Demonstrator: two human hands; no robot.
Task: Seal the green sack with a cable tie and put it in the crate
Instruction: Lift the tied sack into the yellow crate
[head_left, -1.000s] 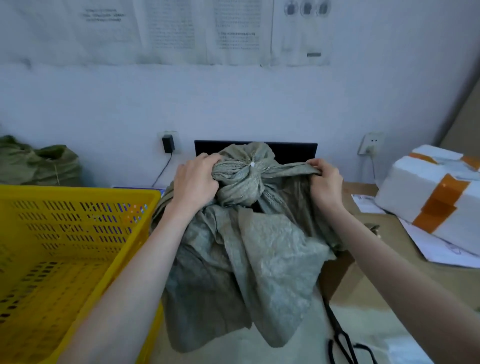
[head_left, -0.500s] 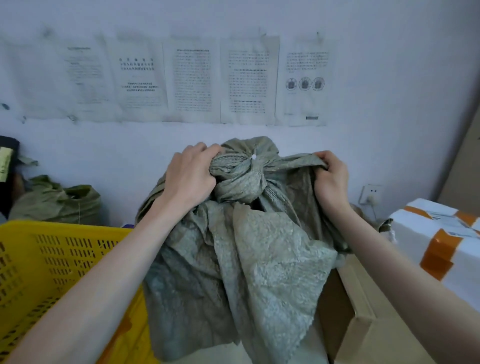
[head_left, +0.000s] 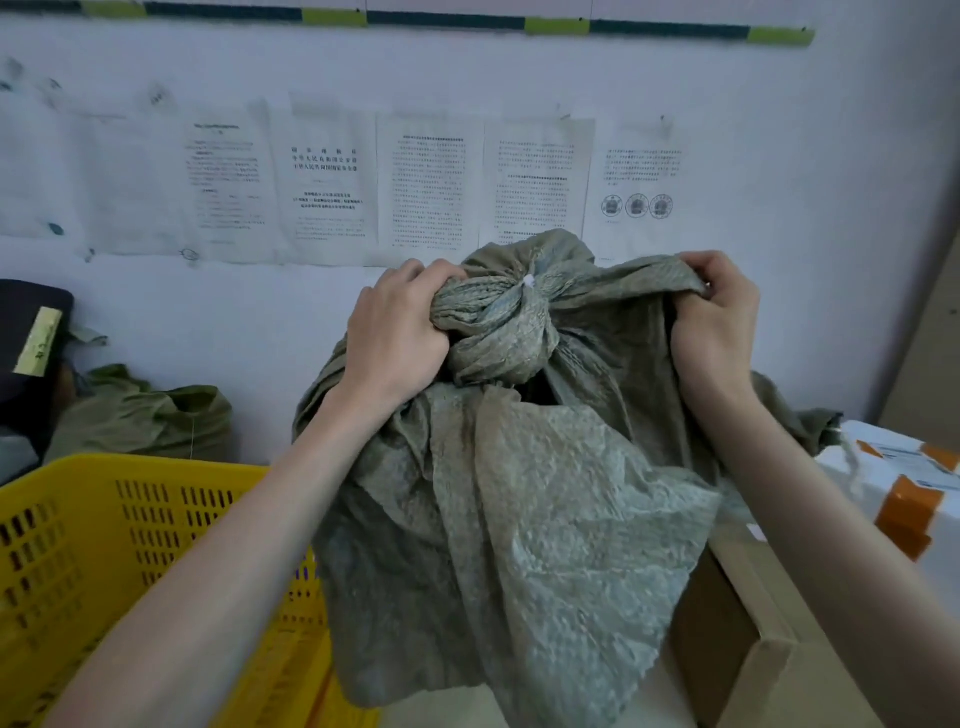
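The green woven sack (head_left: 519, 519) hangs in the air in front of me, its neck bunched into a knot-like bundle. A small white cable tie (head_left: 529, 281) shows at the top of the bunched neck. My left hand (head_left: 395, 338) grips the gathered fabric on the left of the neck. My right hand (head_left: 714, 322) grips a fold of the sack's top on the right. The yellow slotted crate (head_left: 104, 545) stands at the lower left, beside and below the sack, with its bottom mostly hidden by my left forearm.
A cardboard box (head_left: 769, 649) sits at the lower right under the sack. A white foam box (head_left: 893, 478) with orange tape lies at the right. Another green sack (head_left: 145, 415) lies against the wall behind the crate. Printed papers hang on the wall.
Both hands have lifted the sack higher off the table. The view has tilted up, so the scissors and table surface have dropped out of sight.
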